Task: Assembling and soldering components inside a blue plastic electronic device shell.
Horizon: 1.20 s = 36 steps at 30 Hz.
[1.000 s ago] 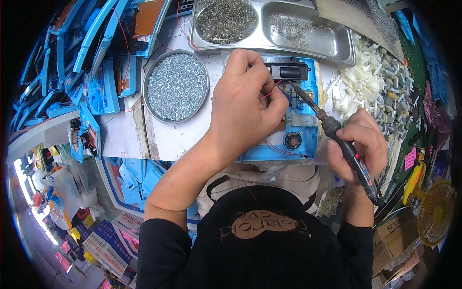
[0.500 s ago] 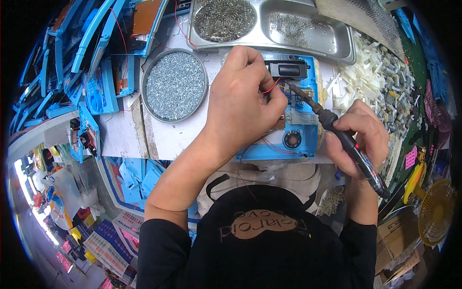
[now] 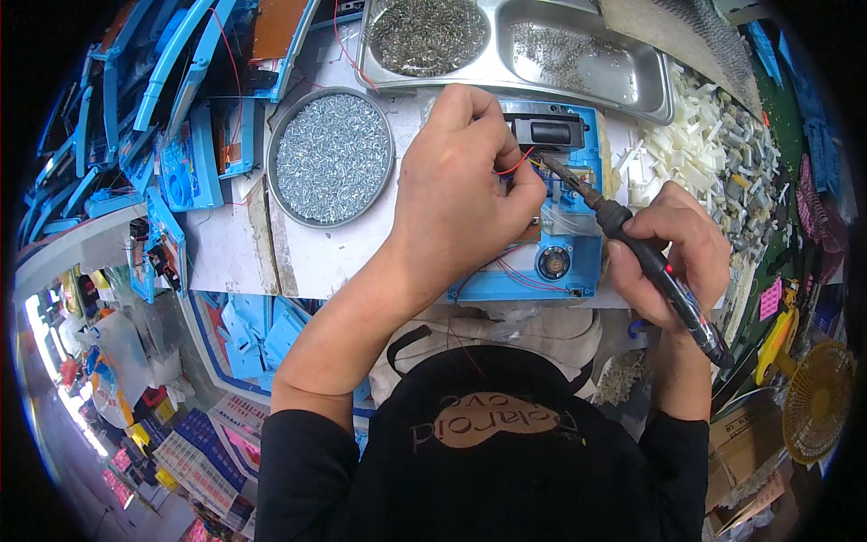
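Note:
A blue plastic housing (image 3: 524, 287) lies on the white work surface, with wires, a small round speaker-like part (image 3: 553, 263) and a black module (image 3: 553, 132) in it. Over its left side, my left hand (image 3: 465, 185) is closed in a pinch on a thin red wire (image 3: 517, 166). My right hand (image 3: 673, 248) grips a black-handled soldering iron (image 3: 652, 262). The iron's dark tip points up and left into the housing, close to the wire and just beside my left fingers. Whether the tip touches the joint is too small to tell.
Left of my hand stands a round dish of small screws (image 3: 330, 158). A metal tray (image 3: 515, 86) with small springs sits at the back. White plastic pieces (image 3: 686, 144) are heaped at the right. Blue housings (image 3: 194, 163) pile up at the far left. A yellow fan (image 3: 817, 402) stands lower right.
The view has shifted very slightly, moving the dish, tray and housing a little right in the picture. Both hands keep their grips, and the iron stays at nearly the same spot.

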Available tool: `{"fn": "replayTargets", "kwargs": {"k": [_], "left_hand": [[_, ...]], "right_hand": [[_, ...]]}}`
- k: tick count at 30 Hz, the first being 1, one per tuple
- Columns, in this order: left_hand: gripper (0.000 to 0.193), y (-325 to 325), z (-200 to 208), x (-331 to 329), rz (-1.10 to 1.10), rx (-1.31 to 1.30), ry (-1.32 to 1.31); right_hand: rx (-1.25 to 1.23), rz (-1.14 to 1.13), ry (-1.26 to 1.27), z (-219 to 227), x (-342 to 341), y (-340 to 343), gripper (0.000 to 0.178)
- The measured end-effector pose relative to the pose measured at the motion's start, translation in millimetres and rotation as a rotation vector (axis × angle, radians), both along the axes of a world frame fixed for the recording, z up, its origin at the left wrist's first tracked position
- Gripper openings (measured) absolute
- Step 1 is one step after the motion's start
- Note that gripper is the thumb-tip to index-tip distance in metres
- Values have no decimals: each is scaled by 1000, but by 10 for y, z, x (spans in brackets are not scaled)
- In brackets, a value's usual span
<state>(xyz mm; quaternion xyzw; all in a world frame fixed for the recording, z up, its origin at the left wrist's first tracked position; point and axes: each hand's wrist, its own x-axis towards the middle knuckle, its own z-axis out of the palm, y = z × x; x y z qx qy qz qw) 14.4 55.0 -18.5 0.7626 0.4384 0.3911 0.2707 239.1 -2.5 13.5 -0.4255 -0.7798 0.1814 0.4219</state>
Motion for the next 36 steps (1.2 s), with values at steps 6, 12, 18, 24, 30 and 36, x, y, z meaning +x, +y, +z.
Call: {"fn": "replayTargets", "kwargs": {"k": [6,12,18,24,30,36], "left_hand": [[16,3,6,2,6,2,7],[16,-1,9,5,15,17,21],[16,-8,12,12,21,19,25],[16,-9,6,13,18,12,19],[11,-13,9,12,23,40,36],[15,-22,31,16,24,9,29]], "right_hand": [[5,5,10,-9,4,3,25],[3,22,-1,12,18,3,25],[-4,7,30,24,65,-79,26],[-2,-33,52,36,132,-163,25],[10,-65,74,35,169,-210,26],[7,-70,82,49,187,-223,26]]}}
